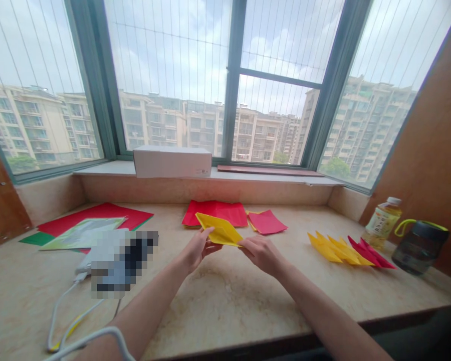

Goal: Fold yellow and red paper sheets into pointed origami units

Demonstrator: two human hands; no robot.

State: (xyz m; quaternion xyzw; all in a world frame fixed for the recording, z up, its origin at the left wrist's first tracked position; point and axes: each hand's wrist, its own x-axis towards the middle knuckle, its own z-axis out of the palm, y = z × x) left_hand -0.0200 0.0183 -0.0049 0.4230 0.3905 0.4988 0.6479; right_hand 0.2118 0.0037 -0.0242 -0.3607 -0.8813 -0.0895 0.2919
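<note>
Hands up and close together, both partly closed: my left hand pinches one side of a folded yellow paper between thumb and fingers, while my right hand grips its far point more lightly. Held like this, the paper sits between my hands above the stone surface, probably so the folds can turn without dragging.

Just ahead lies a red paper sheet, with a smaller pinkish-red square beside it. To my right, folded yellow pieces and folded red pieces overlap in a row, set aside from my working space, near a tea bottle and a dark flask with a yellow-green handle.

To my left, a pale printed sheet lies on a red card and a green sheet. Beside my left forearm, a blurred object is impossible to make out; its white cable trails toward the surface's front edge, the nearest thing in my way. Beyond, a white box sits on the windowsill.
</note>
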